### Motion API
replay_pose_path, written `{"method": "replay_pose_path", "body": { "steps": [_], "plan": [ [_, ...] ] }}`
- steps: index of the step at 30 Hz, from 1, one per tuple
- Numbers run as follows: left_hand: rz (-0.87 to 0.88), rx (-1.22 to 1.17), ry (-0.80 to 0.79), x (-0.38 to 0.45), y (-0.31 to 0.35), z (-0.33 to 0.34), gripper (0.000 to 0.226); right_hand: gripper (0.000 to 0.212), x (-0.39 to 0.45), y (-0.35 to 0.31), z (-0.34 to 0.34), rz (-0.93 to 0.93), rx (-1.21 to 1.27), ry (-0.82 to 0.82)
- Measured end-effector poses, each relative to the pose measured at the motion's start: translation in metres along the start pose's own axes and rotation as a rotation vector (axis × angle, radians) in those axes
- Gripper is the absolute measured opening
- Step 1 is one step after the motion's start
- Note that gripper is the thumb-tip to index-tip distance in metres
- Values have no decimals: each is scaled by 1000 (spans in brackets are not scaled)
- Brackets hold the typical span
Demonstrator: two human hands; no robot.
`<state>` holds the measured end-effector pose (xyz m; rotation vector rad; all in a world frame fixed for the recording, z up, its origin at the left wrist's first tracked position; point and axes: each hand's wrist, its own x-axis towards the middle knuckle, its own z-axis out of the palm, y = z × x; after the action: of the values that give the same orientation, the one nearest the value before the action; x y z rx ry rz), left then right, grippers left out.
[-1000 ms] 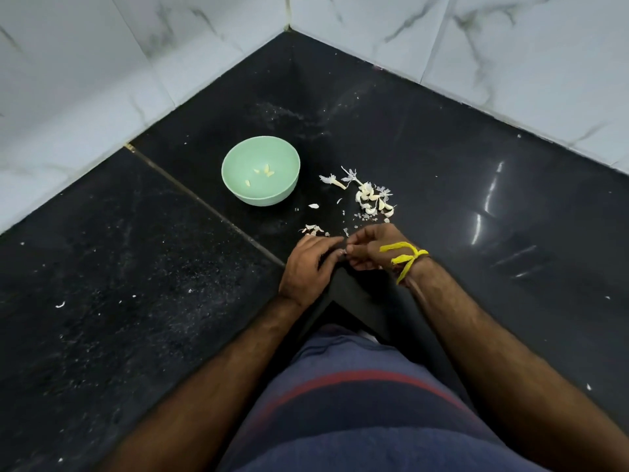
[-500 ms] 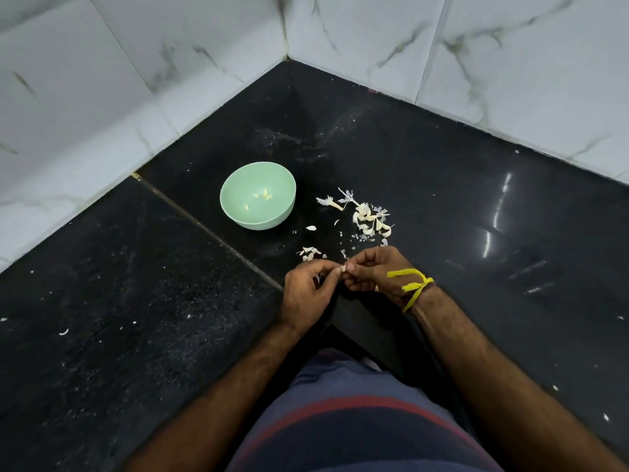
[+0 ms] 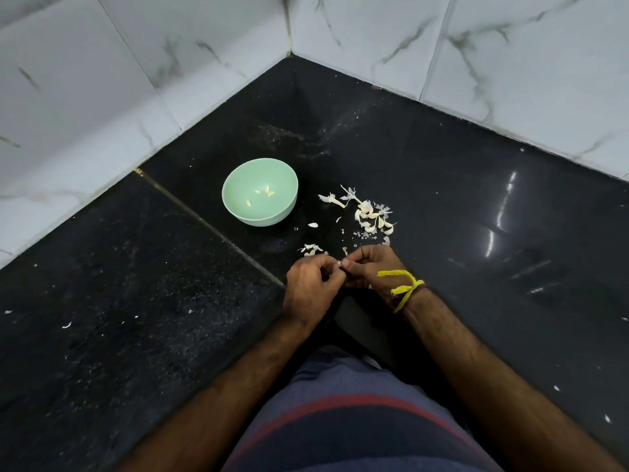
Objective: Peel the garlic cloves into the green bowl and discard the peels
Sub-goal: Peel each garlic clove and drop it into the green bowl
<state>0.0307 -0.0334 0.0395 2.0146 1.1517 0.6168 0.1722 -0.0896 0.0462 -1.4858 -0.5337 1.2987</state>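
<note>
A pale green bowl stands on the black counter with three peeled garlic cloves inside. To its right lies a heap of unpeeled garlic cloves and papery skins. Nearer me, my left hand and my right hand meet at the fingertips and pinch one small garlic clove between them. A yellow thread is tied round my right wrist. A little pile of peels lies just beyond my left hand.
White marble-tiled walls close the corner behind the counter. A seam runs diagonally across the counter left of the bowl. Loose peel flecks dot the left and right sides. My striped shorts fill the bottom.
The view has tilted, so bowl and hands sit lower in the frame. My fingertips keep working at the clove; my left thumb and fingers have shifted slightly on it.
</note>
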Motion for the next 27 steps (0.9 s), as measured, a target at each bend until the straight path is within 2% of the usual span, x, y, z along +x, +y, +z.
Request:
{"method": "replay_pose_path", "body": {
  "steps": [8,11,15,22,24,27],
  "plan": [
    [40,58,-14,3,-3,1,9,9,-1,-1,2,12,-8,-6],
    [-51,-85,3,5,-5,-1,7,8,-2,-2,2,16,23,-3],
    [-72,-238,44,1,-3,-3,8,3,-2,-4,1,7,87,1],
    [-134,-470,-60,4,-15,-3,10,6,-2,-4,-3,18,117,-38],
    [-180,-498,-49,3,-15,0,16,6,-2,-4,-1,-47,52,12],
    [-236,-507,45,5,-13,4,32,7,-1,-2,5,-229,-178,118]
  ]
}}
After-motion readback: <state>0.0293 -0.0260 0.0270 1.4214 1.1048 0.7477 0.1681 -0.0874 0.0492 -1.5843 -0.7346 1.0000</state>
